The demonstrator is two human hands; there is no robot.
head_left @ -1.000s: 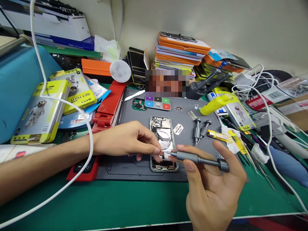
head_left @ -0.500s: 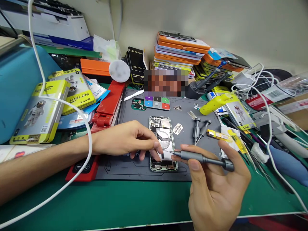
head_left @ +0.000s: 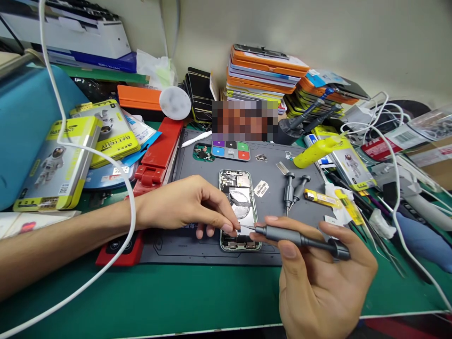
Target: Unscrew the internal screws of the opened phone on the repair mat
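- Green, flat worktop (head_left: 197, 296) carries a dark-grey mat (head_left: 271, 172) marked with thin lines.
- Opened, pale-framed rectangular phone body (head_left: 243, 203) lies on the mat, corners rounded, a silvery disc and dark ribbon exposed. Judged light and stiff; internals likely fragile, so hold by the frame.
- Slim dark-grey cylindrical screwdriver (head_left: 296, 237), probably metal, is held above the phone's lower part. Smooth barrel may slip; grip mid-barrel, sparing the thin shaft.
- Hands: right hand (head_left: 326, 278) clamped on the barrel; left hand (head_left: 192, 202) has fingertips gathered at the tip. Whether they pinch anything, cannot tell.
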